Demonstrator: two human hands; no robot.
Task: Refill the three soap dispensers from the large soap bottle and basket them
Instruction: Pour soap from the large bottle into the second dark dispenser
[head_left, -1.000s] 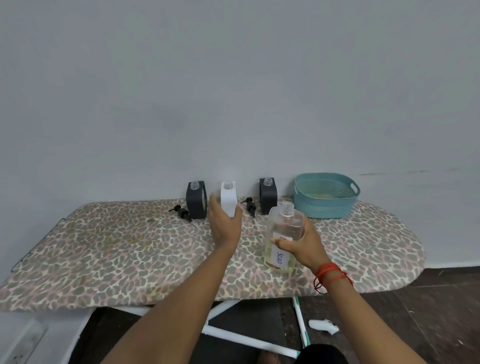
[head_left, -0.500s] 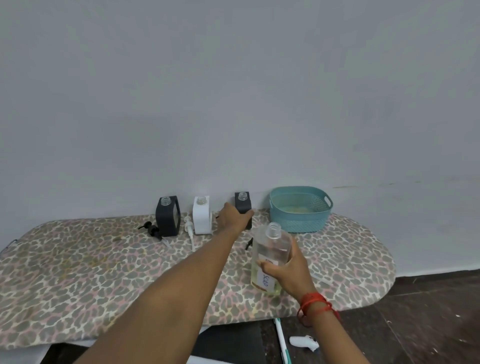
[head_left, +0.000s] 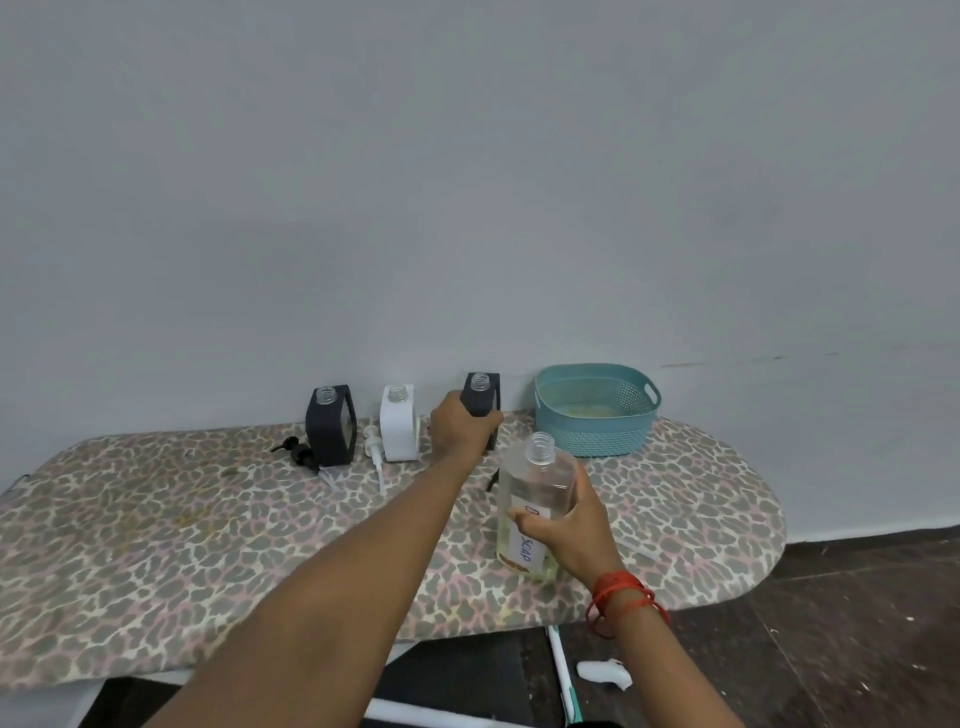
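Head view: clear, uncapped soap bottle (head_left: 540, 475) labelled SOAP.

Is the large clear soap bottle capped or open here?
Open: the large clear plastic soap bottle shows a bare threaded neck with no cap, gripped upright by the right hand.

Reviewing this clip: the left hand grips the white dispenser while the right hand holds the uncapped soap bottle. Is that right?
Not quite. In the head view the left hand grips the black dispenser nearest the basket, not the white dispenser. The right hand does hold the uncapped soap bottle.
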